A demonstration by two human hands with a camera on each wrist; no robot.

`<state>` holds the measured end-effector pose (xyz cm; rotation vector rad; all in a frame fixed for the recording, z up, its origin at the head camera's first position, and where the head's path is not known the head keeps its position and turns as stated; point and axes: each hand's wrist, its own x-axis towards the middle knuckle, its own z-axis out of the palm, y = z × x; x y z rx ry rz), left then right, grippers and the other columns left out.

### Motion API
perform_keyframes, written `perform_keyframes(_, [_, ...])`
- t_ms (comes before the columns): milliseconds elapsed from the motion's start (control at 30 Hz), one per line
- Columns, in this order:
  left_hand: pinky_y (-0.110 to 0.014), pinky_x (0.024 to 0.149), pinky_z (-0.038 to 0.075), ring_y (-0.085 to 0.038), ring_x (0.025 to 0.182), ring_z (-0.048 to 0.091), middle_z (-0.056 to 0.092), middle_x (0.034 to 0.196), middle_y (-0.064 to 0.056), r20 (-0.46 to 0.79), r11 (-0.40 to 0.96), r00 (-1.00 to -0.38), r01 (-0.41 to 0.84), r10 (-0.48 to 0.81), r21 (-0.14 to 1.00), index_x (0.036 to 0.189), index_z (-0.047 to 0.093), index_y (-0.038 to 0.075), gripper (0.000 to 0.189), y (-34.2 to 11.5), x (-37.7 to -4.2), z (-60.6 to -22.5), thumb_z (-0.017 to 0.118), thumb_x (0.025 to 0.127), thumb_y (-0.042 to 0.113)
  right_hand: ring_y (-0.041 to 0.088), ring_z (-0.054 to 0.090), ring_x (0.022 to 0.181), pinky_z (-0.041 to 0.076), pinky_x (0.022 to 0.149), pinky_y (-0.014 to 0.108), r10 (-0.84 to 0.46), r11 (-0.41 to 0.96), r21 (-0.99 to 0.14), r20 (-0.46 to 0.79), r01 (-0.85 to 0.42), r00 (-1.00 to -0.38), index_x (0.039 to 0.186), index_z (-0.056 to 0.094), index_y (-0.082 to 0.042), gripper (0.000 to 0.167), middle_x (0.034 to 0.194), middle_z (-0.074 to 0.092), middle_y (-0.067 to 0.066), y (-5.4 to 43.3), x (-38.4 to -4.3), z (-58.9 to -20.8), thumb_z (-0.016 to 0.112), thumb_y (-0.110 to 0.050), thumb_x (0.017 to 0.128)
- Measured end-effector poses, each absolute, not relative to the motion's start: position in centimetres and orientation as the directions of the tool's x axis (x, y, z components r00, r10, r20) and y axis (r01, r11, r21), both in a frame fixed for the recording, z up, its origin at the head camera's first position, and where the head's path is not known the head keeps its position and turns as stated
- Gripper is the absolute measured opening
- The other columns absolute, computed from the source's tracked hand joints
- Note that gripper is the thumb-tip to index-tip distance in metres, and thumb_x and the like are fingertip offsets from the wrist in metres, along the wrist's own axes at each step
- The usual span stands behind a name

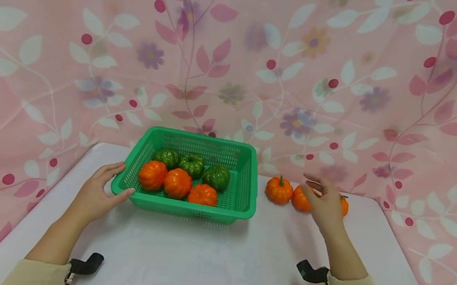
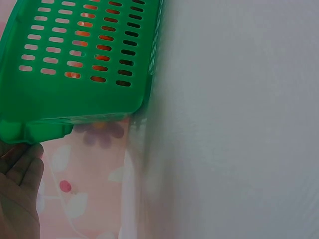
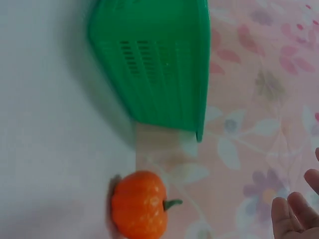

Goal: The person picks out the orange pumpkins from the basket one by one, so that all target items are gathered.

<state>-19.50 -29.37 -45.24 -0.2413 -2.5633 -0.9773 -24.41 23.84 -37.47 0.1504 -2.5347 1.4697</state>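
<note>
A green plastic basket stands on the table, with orange pumpkins along its front and green pumpkins behind them. My left hand is at the basket's left end, fingers extended along the rim and thumb near the front corner. In the left wrist view its fingertips are right at the rim's underside. To the right of the basket, my right hand hovers over a row of orange pumpkins, partly hiding the middle one and the right one. Its fingers are loosely bent and hold nothing.
The leftmost loose pumpkin, with a green stem, sits between the basket and my right hand. A white cloth covers the table. Pink floral fabric hangs right behind the table and at both sides.
</note>
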Motion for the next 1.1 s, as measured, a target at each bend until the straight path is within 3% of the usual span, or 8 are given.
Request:
perform_keyframes(133, [-0.071,0.103,0.035,-0.045,0.135,0.041,0.046,0.148,-0.018,0.414,0.745,-0.91,0.293,0.024,0.6,0.144,0.05,-0.002,0.074,-29.3,-19.5,-45.2,0.08,0.086,0.034,0.031,0.055,0.123,0.051,0.094,0.021,-0.064,0.455,-0.847,0.277,-0.275,-0.959,0.132,0.06,-0.005,0.037,0.134,0.057,0.014,21.2,-24.6,-37.8,0.063,-0.023,0.1])
perform_keyframes(200, [-0.071,0.103,0.035,-0.046,0.135,0.041,0.046,0.148,-0.018,0.415,0.745,-0.91,0.294,0.025,0.599,0.144,0.05,-0.002,0.074,-29.3,-19.5,-45.2,0.08,0.086,0.034,0.031,0.057,0.12,0.052,0.096,0.024,-0.108,0.423,-0.852,0.29,-0.308,-0.951,0.13,0.061,-0.004,0.035,0.132,0.058,0.015,19.8,-24.6,-38.1,0.064,-0.02,0.099])
perform_keyframes(333, [-0.071,0.102,0.035,-0.046,0.135,0.04,0.046,0.148,-0.018,0.415,0.742,-0.91,0.295,0.025,0.603,0.144,0.05,-0.002,0.075,-29.3,-19.5,-45.1,0.08,0.086,0.034,0.032,0.058,0.119,0.05,0.102,0.045,-0.192,0.369,-0.864,0.291,-0.344,-0.937,0.13,0.062,-0.003,0.034,0.132,0.056,0.016,17.1,-24.6,-38.8,0.065,-0.017,0.099])
perform_keyframes(400, [-0.072,0.103,0.034,-0.046,0.135,0.04,0.046,0.148,-0.018,0.415,0.74,-0.91,0.296,0.025,0.604,0.144,0.05,-0.002,0.074,-29.3,-19.5,-45.1,0.079,0.086,0.034,0.034,0.059,0.119,0.05,0.102,0.049,-0.229,0.342,-0.867,0.298,-0.363,-0.927,0.129,0.062,-0.002,0.034,0.132,0.056,0.017,15.8,-24.6,-39.1,0.066,-0.015,0.098])
perform_keyframes(533, [-0.072,0.103,0.034,-0.046,0.136,0.04,0.046,0.148,-0.018,0.412,0.741,-0.911,0.296,0.028,0.603,0.144,0.05,-0.002,0.074,-29.3,-19.4,-45.0,0.079,0.086,0.034,0.033,0.06,0.118,0.05,0.102,0.048,-0.302,0.349,-0.862,0.268,-0.368,-0.915,0.128,0.062,-0.004,0.034,0.13,0.058,0.018,13.4,-24.4,-39.1,0.068,-0.016,0.097])
perform_keyframes(733, [-0.071,0.103,0.034,-0.046,0.135,0.04,0.046,0.148,-0.018,0.413,0.742,-0.91,0.296,0.028,0.601,0.144,0.05,-0.002,0.074,-29.4,-19.4,-44.9,0.08,0.086,0.034,0.028,0.061,0.117,0.052,0.099,0.044,-0.411,0.469,-0.816,0.136,-0.337,-0.901,0.126,0.065,-0.008,0.035,0.13,0.058,0.009,10.4,-24.8,-39.4,0.068,-0.026,0.097])
perform_keyframes(1100, [-0.072,0.103,0.034,-0.046,0.136,0.04,0.046,0.148,-0.018,0.4,0.743,-0.916,0.287,0.029,0.604,0.144,0.05,-0.002,0.075,-29.3,-19.6,-44.9,0.079,0.086,0.035,0.029,0.061,0.115,0.054,0.092,0.041,-0.537,0.594,-0.72,-0.023,-0.358,-0.843,0.129,0.065,-0.009,0.036,0.136,0.058,0.009,7.2,-27.1,-39.6,0.069,-0.025,0.097])
